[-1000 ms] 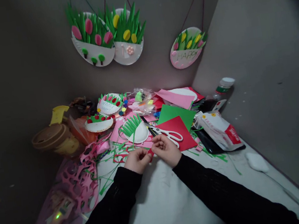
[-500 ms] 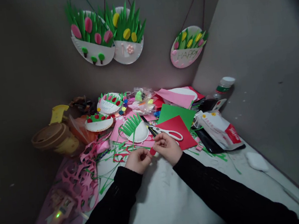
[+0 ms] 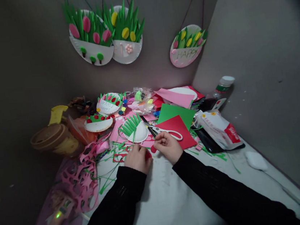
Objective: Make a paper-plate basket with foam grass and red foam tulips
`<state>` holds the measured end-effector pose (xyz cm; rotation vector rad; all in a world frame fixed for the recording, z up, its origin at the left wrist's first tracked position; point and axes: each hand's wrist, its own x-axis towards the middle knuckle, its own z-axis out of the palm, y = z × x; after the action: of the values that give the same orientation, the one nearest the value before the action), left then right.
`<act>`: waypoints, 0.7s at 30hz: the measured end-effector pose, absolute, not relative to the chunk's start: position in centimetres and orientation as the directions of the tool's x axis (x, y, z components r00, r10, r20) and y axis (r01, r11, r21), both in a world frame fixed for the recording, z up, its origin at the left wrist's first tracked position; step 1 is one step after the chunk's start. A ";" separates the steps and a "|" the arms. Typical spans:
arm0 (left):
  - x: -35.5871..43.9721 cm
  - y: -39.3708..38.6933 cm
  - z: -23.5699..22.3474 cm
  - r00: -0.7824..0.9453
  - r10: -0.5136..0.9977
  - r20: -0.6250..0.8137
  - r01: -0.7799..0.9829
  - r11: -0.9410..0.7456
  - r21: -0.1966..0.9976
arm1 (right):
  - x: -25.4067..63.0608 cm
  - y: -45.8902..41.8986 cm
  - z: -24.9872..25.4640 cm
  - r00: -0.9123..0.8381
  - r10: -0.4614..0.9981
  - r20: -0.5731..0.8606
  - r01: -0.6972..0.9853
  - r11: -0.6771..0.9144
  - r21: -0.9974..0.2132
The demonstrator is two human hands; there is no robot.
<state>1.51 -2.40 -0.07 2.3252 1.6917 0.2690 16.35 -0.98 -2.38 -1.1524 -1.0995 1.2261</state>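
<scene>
My right hand (image 3: 169, 147) is closed in a pinch, its thumb and index finger on a small red paper oval (image 3: 153, 149). To its left, my left hand (image 3: 138, 159) is turned palm down low over the table, thumb apart from the bent fingers; its fingertips are partly hidden. Red paper (image 3: 148, 155) shows beside the left thumb, and I cannot tell whether the hand touches it. Just beyond the hands sits a white paper plate pocket (image 3: 141, 133) with green paper grass (image 3: 131, 125). White-handled scissors (image 3: 175, 134) lie behind my right hand, across a red sheet (image 3: 185, 133).
A green sheet (image 3: 176, 114) lies behind the red one. Pink paper scraps (image 3: 80, 179) and a brown-lidded cup (image 3: 49, 135) are at left. A white packet (image 3: 219, 129) and a bottle (image 3: 223, 85) stand right. Finished plate baskets (image 3: 93, 52) hang on the wall.
My left hand has let go of the red oval, turned palm down and moved slightly left. The right hand keeps the oval in nearly the same place.
</scene>
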 end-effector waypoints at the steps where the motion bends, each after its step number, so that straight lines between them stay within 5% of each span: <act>1: 1.7 -2.4 -0.2 0.307 0.952 0.002 0.906 -0.293 0.304 | 16.3 -1.0 -2.4 0.036 0.999 -0.001 -0.105 0.003 -0.994; 7: 1.4 -2.0 -0.8 0.366 0.927 0.086 0.816 -0.364 0.449 | 16.4 -0.9 -2.4 0.046 0.999 0.016 -0.091 0.020 -0.996; 14: 0.9 -1.5 -1.8 0.138 0.989 0.046 0.337 -0.091 0.937 | 16.4 -1.2 -1.9 0.017 0.999 0.041 -0.091 0.043 -0.995; 17: 1.0 -1.3 -2.6 0.106 0.994 -0.003 0.185 -0.017 0.983 | 16.2 -1.4 -1.7 -0.030 0.998 0.060 -0.029 0.059 -0.998; 21: 1.1 -1.3 -3.0 0.076 0.997 0.020 0.272 -0.040 0.961 | 16.0 -1.8 -1.8 -0.085 0.988 0.126 0.057 0.131 -0.990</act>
<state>1.11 -1.34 -3.03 1.4670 1.3381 1.0331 15.99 -1.75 -1.79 -1.1179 -1.3732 1.1416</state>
